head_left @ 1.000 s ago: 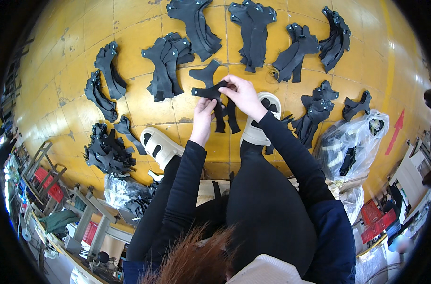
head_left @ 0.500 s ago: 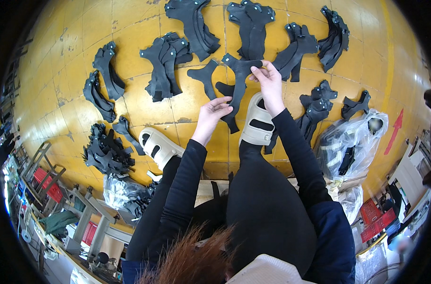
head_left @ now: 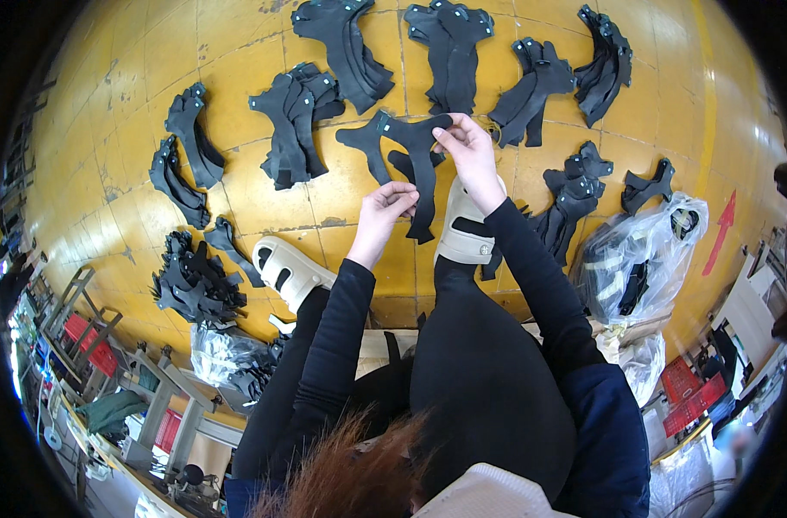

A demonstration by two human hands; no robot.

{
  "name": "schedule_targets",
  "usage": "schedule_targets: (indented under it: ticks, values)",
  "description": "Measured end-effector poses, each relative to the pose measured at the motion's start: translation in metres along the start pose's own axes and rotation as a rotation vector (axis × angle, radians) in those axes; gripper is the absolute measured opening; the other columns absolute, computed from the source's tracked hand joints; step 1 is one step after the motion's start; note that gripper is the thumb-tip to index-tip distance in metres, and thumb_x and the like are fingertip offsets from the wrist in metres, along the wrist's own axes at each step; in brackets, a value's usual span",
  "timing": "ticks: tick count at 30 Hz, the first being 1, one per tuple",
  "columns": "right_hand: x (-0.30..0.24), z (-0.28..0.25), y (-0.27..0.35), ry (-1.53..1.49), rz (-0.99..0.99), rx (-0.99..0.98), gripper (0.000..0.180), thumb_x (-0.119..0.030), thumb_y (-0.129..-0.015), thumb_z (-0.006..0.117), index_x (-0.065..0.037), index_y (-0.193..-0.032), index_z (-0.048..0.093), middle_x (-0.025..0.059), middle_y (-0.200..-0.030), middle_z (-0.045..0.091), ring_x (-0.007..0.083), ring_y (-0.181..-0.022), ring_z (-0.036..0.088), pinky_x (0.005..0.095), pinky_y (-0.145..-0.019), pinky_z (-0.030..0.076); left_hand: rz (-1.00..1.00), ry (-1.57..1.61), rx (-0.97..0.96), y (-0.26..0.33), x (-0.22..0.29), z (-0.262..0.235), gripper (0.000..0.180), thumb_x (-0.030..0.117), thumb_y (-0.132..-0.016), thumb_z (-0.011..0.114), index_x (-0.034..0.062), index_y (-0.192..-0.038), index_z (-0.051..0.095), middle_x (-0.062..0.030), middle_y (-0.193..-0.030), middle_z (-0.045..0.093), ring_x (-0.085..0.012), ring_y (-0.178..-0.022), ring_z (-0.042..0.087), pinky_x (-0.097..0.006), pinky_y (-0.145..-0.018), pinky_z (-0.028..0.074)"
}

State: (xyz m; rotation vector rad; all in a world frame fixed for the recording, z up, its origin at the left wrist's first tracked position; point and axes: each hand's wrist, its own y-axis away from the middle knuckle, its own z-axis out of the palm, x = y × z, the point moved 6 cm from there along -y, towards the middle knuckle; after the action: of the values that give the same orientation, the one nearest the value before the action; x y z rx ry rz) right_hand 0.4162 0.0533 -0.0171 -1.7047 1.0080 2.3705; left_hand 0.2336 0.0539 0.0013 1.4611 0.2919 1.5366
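A black, Y-shaped flat cut piece (head_left: 421,148) is held between my hands above the floor. My right hand (head_left: 469,154) pinches its upper right arm between thumb and fingers. Lower down, the fingertips of my left hand (head_left: 383,216) are closed on the left edge of its stem. The piece's upper left arm, with a small pale tag, overlaps or hangs just over a similar black piece (head_left: 366,143) to its left; whether they touch I cannot tell. Part of another dark piece (head_left: 402,164) shows behind the held stem.
Fanned stacks of similar pieces (head_left: 291,121) lie in an arc on the yellow tiled floor (head_left: 264,207). A loose heap (head_left: 196,276) sits at left. Beside my sandal (head_left: 467,229) are more pieces (head_left: 570,198) and a clear plastic bag (head_left: 639,250) at right.
Both hands have shifted the held piece left, the right hand more than the left. Its upper left arm now meets the neighbouring piece in view. Both pinches stay closed.
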Motion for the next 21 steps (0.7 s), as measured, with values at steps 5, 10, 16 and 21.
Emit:
schedule_targets:
  ticks: [5,10,16,21]
  values:
    - [0.005,0.000,0.004,-0.019,0.007,-0.007,0.020,-0.005,-0.090,0.064,0.001,-0.107,0.056,-0.0006,-0.075,0.057,0.0075,-0.068,0.058,0.0211,-0.066,0.045,-0.036,-0.022,0.018,-0.002,-0.005,-0.002,0.012,0.012,-0.090,0.063,0.0012,-0.096,0.062,0.0015,-0.077,0.062,-0.0052,-0.069,0.055,-0.020,-0.066,0.044]
    - [0.000,0.008,0.008,-0.038,-0.015,-0.053,0.019,-0.004,-0.088,0.065,-0.002,-0.106,0.059,-0.0015,-0.083,0.060,0.0064,-0.074,0.057,0.0208,-0.068,0.045,-0.079,-0.053,0.069,-0.001,-0.008,-0.003,0.012,0.014,-0.091,0.062,0.0058,-0.100,0.061,0.0044,-0.077,0.060,-0.0039,-0.066,0.051,-0.019,-0.063,0.041]
    - [-0.011,0.039,0.024,-0.090,0.100,-0.391,0.018,-0.007,-0.087,0.067,-0.005,-0.105,0.062,-0.0033,-0.092,0.062,0.0044,-0.082,0.056,0.0202,-0.071,0.044,-0.039,-0.032,0.235,-0.002,-0.010,-0.018,0.014,0.014,-0.092,0.061,0.0043,-0.101,0.061,0.0017,-0.080,0.060,-0.0053,-0.066,0.052,-0.021,-0.062,0.043]
    - [0.013,0.058,0.037,-0.022,0.251,-0.552,0.007,-0.009,-0.087,0.066,-0.006,-0.092,0.061,-0.0055,-0.076,0.058,0.0021,-0.068,0.052,0.0189,-0.061,0.040,0.088,0.298,0.260,-0.001,0.003,-0.038,0.018,0.016,-0.097,0.054,0.0063,-0.112,0.055,-0.0020,-0.100,0.062,-0.0090,-0.087,0.059,-0.022,-0.077,0.047]
